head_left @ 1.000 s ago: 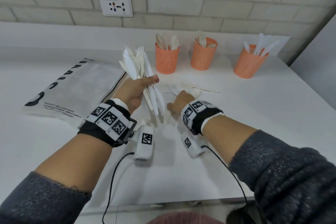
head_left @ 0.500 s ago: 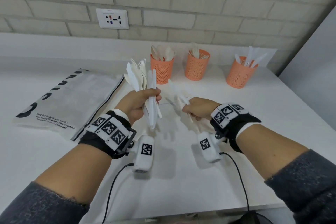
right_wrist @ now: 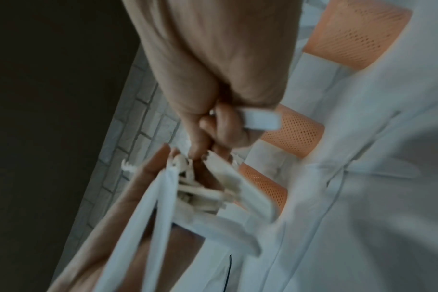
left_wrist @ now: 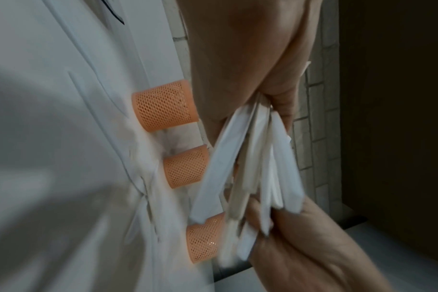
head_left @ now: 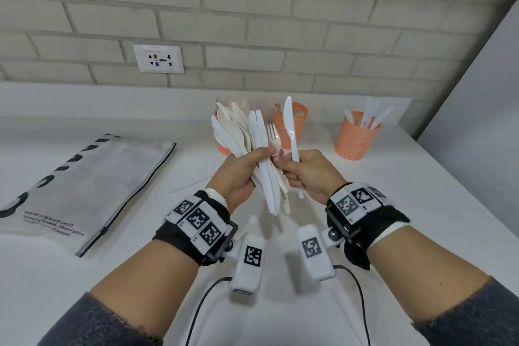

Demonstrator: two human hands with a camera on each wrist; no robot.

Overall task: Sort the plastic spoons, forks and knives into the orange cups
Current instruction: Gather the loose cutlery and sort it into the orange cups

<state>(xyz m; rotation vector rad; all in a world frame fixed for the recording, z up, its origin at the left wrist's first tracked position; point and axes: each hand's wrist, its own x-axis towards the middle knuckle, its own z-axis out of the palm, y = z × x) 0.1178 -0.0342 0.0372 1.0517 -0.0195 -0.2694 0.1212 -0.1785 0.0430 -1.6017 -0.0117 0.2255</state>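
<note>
white knife [head_left: 289, 126] now upright in right hand [head_left: 310, 174], raised beside left-hand bundle [head_left: 252, 143]

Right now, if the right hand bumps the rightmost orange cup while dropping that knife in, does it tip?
Probably it could. The cup is mesh, likely light, and the knives in it stand well above its rim, leaning right. It flares upward from a narrower base. The right hand holds its knife upright, so a straight drop seems safest.

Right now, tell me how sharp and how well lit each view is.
Head view: bright, even, sharp on the knife and both hands, brick lines bowed by the wide lens. Left wrist view: dim, cutlery bundle motion-blurred. Right wrist view: dim, smeared, cups soft.
</note>
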